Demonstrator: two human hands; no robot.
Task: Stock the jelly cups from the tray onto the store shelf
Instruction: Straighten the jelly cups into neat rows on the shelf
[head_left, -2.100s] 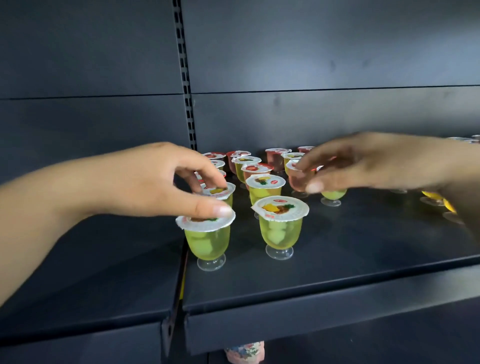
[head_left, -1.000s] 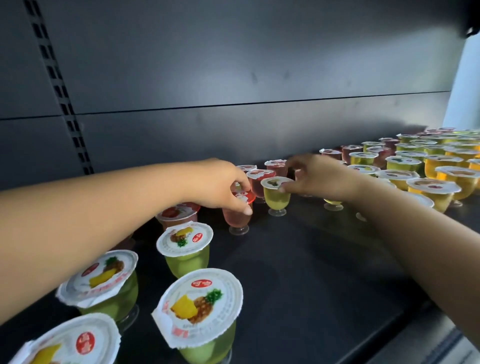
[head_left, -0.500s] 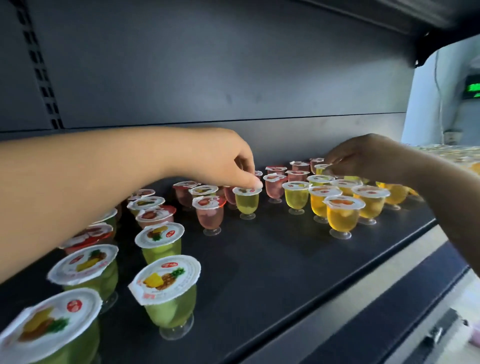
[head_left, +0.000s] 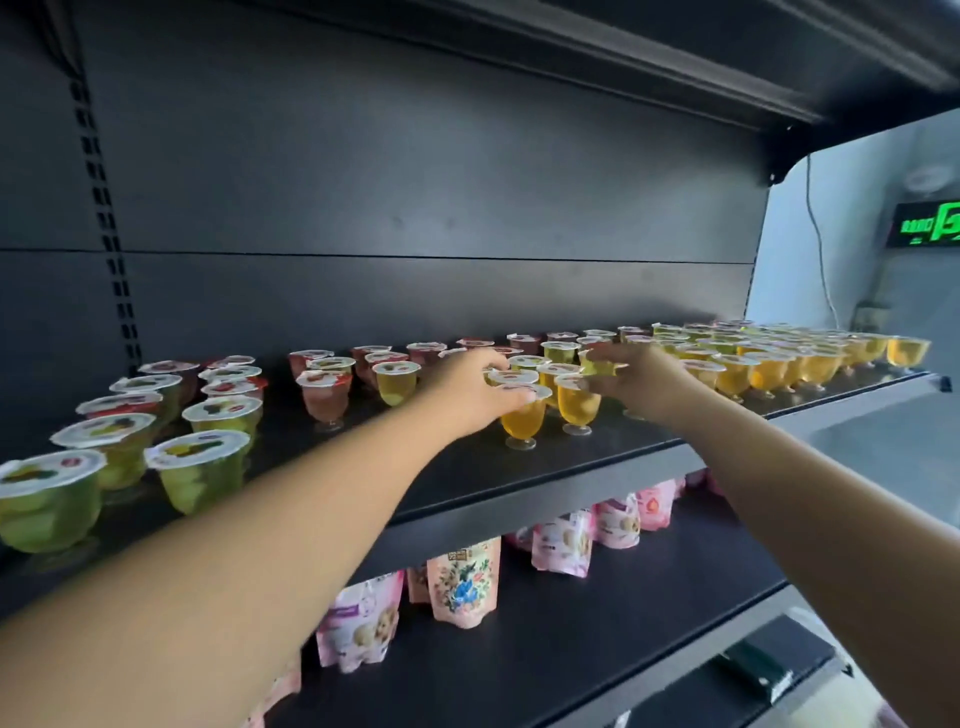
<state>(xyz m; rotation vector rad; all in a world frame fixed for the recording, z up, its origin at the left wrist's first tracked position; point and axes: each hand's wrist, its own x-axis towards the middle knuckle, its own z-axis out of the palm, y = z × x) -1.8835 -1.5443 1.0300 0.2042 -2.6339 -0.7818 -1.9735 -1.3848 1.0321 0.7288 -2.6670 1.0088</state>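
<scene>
Jelly cups (head_left: 523, 415) under both hands

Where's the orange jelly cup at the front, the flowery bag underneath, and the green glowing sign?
orange jelly cup (head_left: 522, 417): head view, on its jelly-filled bowl.
flowery bag (head_left: 464, 582): head view, on its printed front.
green sign (head_left: 930, 224): head view, on its lit face.

Both bare arms stretch forward and slightly upward, converging toward the centre. The left hand (head_left: 470, 387) is turned palm down, knuckles toward the camera, its fingers curled with the tips pressed on the lid of an orange jelly cup (head_left: 522, 418). The right hand (head_left: 636, 376) reaches in just beside it, back of the hand up, fingers bent and pinching a green jelly cup (head_left: 597, 364).
</scene>
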